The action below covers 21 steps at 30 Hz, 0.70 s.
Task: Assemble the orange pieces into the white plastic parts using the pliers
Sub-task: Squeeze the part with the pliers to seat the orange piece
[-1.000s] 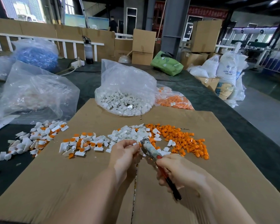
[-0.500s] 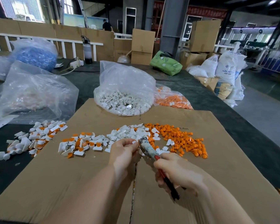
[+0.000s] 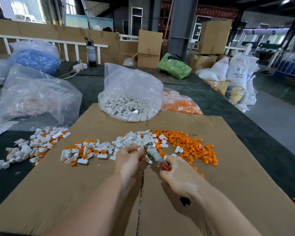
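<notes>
Two hands meet at pliers over flattened cardboard sheet, small white part pinched at tool's nose.

Right hand grips the pliers by the red handles, metal nose pointing up-left; left hand pinches a white plastic part right at the nose, whether it touches the jaws is unclear. Just beyond the hands: pile of loose white parts, touching it on the right a pile of orange pieces, to the left two heaps of white-and-orange parts, too many to count. All on a cardboard sheet on the dark counter. Farther back: clear bag of white parts, bag of orange pieces. Right edge, white sack reads "ABS".
</notes>
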Motion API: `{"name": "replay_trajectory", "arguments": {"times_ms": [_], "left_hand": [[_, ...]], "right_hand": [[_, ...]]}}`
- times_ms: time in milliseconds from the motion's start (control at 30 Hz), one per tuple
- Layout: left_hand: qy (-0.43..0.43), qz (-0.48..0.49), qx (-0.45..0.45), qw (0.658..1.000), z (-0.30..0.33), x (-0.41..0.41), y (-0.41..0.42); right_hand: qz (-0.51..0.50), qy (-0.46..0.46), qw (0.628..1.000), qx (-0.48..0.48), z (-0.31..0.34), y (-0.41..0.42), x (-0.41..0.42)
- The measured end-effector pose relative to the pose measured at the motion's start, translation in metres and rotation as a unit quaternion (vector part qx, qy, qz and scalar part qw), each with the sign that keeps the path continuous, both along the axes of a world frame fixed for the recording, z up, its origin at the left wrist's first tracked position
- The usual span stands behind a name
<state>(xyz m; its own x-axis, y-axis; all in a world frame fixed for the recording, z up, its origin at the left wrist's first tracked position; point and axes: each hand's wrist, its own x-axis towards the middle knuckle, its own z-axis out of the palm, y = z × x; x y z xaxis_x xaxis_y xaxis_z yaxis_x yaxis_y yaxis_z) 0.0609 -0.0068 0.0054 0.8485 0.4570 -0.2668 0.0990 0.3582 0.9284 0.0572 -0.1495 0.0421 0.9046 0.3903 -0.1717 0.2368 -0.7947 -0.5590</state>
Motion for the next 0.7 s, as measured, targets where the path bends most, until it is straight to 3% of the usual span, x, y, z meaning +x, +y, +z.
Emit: {"name": "replay_trajectory", "arguments": {"times_ms": [267, 467, 567, 633, 700], "left_hand": [[0.004, 0.0, 0.013, 1.0, -0.004, -0.001, -0.002], [0.005, 0.003, 0.027, 1.0, -0.008, 0.001, 0.001], [0.0, 0.005, 0.136, 0.991, -0.014, -0.001, 0.006], [-0.012, -0.021, 0.241, 0.97, -0.018, -0.005, 0.006], [-0.023, -0.052, 0.288, 0.956, -0.021, -0.008, 0.005]], "right_hand": [[-0.011, 0.0, 1.0, 0.005, -0.006, -0.003, 0.001], [-0.044, 0.081, 0.992, 0.091, -0.006, -0.01, 0.004], [-0.11, -0.005, 0.991, 0.071, -0.014, -0.011, 0.01], [-0.153, -0.123, 0.98, -0.025, -0.023, -0.013, 0.014], [-0.167, -0.204, 0.958, -0.116, -0.034, -0.016, 0.02]]}}
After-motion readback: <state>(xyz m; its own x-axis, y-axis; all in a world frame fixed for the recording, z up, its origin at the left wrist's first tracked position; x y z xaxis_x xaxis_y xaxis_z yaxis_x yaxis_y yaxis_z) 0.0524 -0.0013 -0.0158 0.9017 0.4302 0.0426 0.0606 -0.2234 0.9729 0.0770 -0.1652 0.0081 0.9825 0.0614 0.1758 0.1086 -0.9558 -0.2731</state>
